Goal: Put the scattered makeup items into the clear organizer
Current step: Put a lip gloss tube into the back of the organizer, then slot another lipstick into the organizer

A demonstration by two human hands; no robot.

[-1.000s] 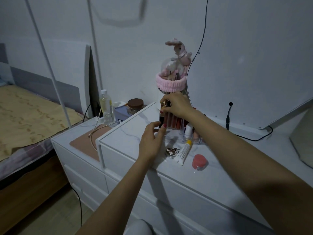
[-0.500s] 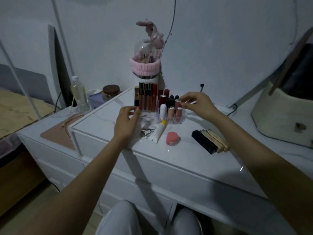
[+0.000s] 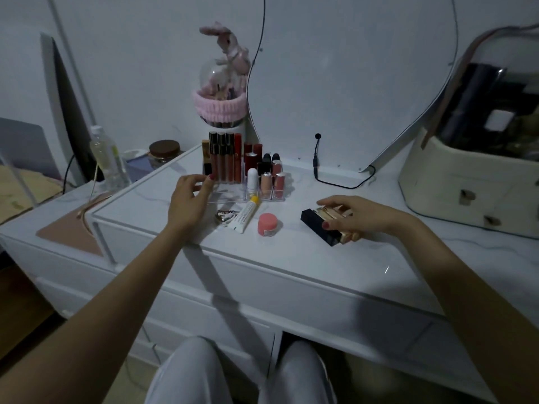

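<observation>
- The white dresser top [image 3: 291, 252] sits by a wall with a big mirror [image 3: 350, 83].
- The left hand [image 3: 186, 205] is open, touching the clear organizer [image 3: 233, 196].
- The right hand [image 3: 358, 217] curls loosely over the gold lipsticks [image 3: 329, 212]; I cannot tell if it grips them.

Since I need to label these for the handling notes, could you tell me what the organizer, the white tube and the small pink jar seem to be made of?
The organizer looks like clear, glossy hard plastic or acrylic: the tubes show through its walls. The white tube seems soft matte plastic, flattened toward its far end, with a yellow cap. The small pink jar looks like smooth, satin plastic, though the dim light leaves that open.
</observation>
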